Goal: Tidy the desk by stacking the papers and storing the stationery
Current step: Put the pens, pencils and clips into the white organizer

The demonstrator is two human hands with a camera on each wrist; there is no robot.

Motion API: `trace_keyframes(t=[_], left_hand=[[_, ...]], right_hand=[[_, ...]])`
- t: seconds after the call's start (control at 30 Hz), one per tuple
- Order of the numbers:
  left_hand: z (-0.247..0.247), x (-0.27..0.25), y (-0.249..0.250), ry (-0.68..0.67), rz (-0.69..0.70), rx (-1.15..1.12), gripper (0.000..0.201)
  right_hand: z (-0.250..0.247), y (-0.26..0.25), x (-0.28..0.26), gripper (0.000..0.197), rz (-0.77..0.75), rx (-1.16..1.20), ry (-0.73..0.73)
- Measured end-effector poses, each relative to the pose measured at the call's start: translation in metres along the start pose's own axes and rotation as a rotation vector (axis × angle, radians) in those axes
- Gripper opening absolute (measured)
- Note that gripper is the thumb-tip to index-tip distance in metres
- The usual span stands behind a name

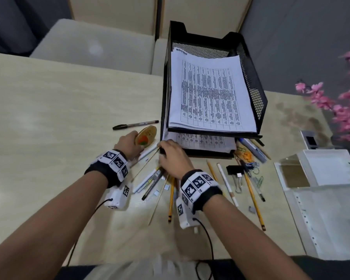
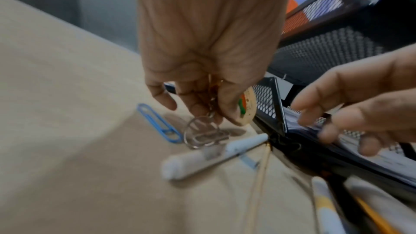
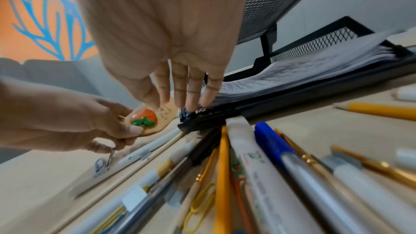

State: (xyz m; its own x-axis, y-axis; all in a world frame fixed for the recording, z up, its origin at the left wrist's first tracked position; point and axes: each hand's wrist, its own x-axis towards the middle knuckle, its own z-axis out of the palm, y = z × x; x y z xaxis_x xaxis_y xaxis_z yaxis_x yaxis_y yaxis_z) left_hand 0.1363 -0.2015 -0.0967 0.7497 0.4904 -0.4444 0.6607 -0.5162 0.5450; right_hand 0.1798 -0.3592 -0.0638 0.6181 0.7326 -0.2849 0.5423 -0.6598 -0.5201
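I am pinching the wooden keyring (image 1: 146, 136) in my left grip (image 1: 127, 145) beside the paper tray (image 1: 261, 102), my right grip (image 1: 173, 156) hanging relaxed and empty above the scattered pens (image 1: 152, 183) on the desk (image 1: 59, 98); stationery storing is under way, and next seemingly calls for gathering them.

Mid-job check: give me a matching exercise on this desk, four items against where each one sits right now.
Items:
1. round keychain
2. black pen
3. printed papers
4. black binder clip

Places:
A. in the top tier of the mesh tray
B. held in the left hand
C. alone on the desk, left of the tray
D. on the desk, right of the right hand

Pairs: 1-B, 2-C, 3-A, 4-D
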Motion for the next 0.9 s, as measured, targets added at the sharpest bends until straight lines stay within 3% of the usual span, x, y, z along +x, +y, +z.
trace_keyframes(t=[0.07,0.17,0.27,0.33,0.47,0.6,0.77,0.9], left_hand=[[-0.008,-0.015,-0.009,0.013,0.107,-0.024,0.016],[-0.013,-0.038,-0.013,-0.011,0.234,-0.116,0.017],[-0.008,-0.052,-0.001,-0.066,0.336,-0.226,0.018],[0.001,-0.053,0.016,-0.102,0.388,-0.234,0.02],[0.029,-0.05,0.063,-0.163,0.435,-0.121,0.027],[0.066,-0.05,0.119,-0.301,0.556,0.009,0.013],[0.112,-0.048,0.195,-0.334,0.697,0.21,0.017],[0.147,-0.035,0.242,-0.313,0.653,0.356,0.025]], right_hand=[[0.002,-0.004,0.002,0.048,0.036,0.089,0.082],[0.001,-0.011,0.002,0.056,0.114,0.342,0.173],[-0.006,-0.01,-0.005,0.028,0.119,0.674,0.26],[-0.015,-0.002,-0.018,0.013,0.127,0.753,0.326],[-0.044,0.04,-0.06,0.011,0.188,0.764,0.482],[-0.093,0.099,-0.105,0.011,0.272,0.637,0.78],[-0.167,0.175,-0.149,0.026,0.421,0.506,1.093],[-0.203,0.229,-0.164,0.031,0.508,0.422,1.133]])
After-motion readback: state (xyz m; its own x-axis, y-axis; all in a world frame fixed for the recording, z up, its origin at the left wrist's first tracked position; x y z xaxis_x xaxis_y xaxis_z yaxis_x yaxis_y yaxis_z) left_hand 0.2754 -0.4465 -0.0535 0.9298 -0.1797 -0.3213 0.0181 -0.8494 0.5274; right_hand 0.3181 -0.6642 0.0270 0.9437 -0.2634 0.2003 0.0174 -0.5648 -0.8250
